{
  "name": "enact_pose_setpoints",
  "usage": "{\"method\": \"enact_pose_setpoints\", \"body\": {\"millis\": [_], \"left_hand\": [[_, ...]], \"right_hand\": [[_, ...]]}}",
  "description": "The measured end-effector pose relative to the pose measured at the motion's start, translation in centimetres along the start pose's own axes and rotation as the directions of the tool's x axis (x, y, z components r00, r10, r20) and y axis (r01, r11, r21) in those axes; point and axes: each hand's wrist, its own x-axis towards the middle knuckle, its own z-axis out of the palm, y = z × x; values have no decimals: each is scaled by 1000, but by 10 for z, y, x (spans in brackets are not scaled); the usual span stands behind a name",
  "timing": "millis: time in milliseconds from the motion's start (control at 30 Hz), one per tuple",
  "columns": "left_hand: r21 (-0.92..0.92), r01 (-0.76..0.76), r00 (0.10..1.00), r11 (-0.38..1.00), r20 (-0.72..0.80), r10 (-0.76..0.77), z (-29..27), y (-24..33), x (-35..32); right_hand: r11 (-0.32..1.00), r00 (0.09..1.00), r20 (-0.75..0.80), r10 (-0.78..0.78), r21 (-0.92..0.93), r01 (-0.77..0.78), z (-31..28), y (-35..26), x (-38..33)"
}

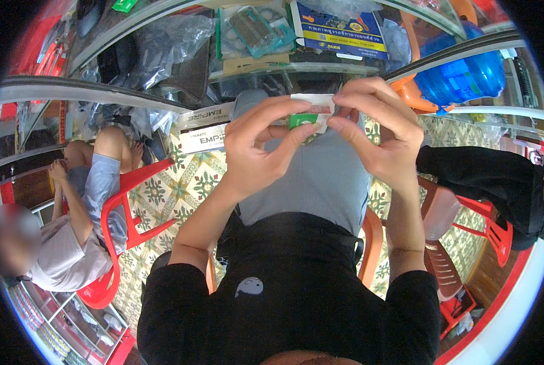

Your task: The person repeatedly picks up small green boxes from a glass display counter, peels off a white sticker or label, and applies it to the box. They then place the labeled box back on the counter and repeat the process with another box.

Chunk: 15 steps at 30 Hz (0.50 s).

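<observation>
A small green-and-white packet [311,108] with a reddish band is held up in front of my lap, between my two hands. My left hand [261,139] grips its left side, the thumb lying over the green part. On the other side, the thumb and fingertips of my right hand [380,129] pinch at its right edge. Whether the packet is a box or a folded wrapper cannot be made out. Both hands are closed at the fingertips, well above my grey trousers [308,182].
A glass display case [247,82] stands ahead, holding plastic-wrapped goods and a blue printed sheet [342,30]. White cartons [202,140] lie left of my knees. A person [71,243] sits on a red chair [111,255] at left. A blue water bottle [460,76] is at right.
</observation>
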Motion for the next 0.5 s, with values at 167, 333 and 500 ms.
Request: {"method": "enact_pose_setpoints", "body": {"millis": [167,333,500], "left_hand": [[16,17,1000,1000,22,-18,1,0,-2],[-43,20,1000,999,-2,-20,4,-4,-4],[-38,5,999,999,44,-4,5,-1,-1]], "right_hand": [[999,999,33,-35,-18,35,7,11,-10],[996,997,41,-70,-48,72,6,18,-13],[981,992,-124,30,193,-6,7,11,-13]]}}
